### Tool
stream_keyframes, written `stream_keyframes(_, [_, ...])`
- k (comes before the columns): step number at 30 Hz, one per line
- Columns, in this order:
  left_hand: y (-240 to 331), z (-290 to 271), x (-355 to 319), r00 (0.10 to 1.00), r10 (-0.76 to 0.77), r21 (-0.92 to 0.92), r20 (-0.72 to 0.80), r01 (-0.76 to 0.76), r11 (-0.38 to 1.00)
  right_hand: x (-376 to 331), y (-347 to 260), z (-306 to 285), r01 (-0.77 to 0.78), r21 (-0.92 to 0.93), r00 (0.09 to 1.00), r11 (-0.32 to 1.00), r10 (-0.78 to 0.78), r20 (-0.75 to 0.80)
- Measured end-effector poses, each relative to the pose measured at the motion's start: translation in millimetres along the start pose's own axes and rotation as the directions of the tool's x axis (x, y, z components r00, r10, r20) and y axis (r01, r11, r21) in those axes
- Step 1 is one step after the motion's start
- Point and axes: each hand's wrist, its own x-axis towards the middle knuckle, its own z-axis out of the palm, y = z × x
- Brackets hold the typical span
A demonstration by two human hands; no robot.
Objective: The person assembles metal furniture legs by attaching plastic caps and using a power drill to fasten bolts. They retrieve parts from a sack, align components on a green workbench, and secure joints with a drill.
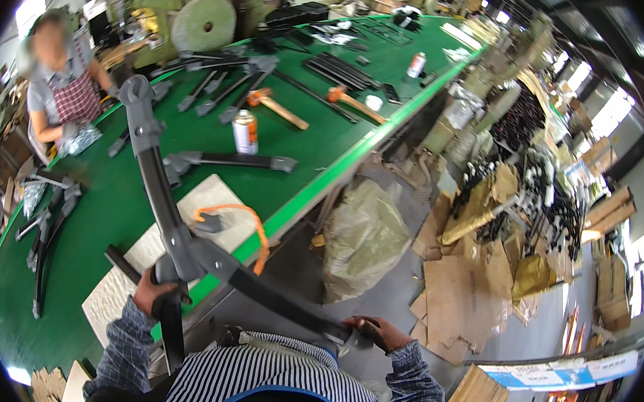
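Note:
A branching frame of black tubes with grey plastic joints (191,257) is held up before me, partly over the green table's near edge. My left hand (152,293) is closed round it just below the central joint. At the end of the arm that reaches right, my right hand (379,333) is closed on the grey end piece. Another arm rises toward the far left and ends in a grey rounded cap. Beneath the frame lies a pale board (122,284), with an orange cord (263,234) and a small dark grey part (210,223) on it.
The green-topped table (297,140) bears a spray can (245,133), two orange-headed mallets (278,108), (356,103) and several black tubes. Similar frames (48,225) lie at left, near a person in a checked apron (76,96). To the right are a wrapped bundle (365,240) and cardboard (460,299).

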Motion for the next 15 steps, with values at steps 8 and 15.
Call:
stream_keyframes(8, [23.9,255.5,122.4,0.983,-0.012,0.022,0.186,0.009,1.000,-150.7,68.6,-165.5,0.486,0.493,0.776,0.722,-0.098,-0.623])
stream_keyframes(15, [31.7,473.7,185.7,0.917,-0.179,0.168,0.356,0.126,0.978,-279.3,86.5,-209.9,0.624,0.402,0.614,0.671,-0.102,-0.783])
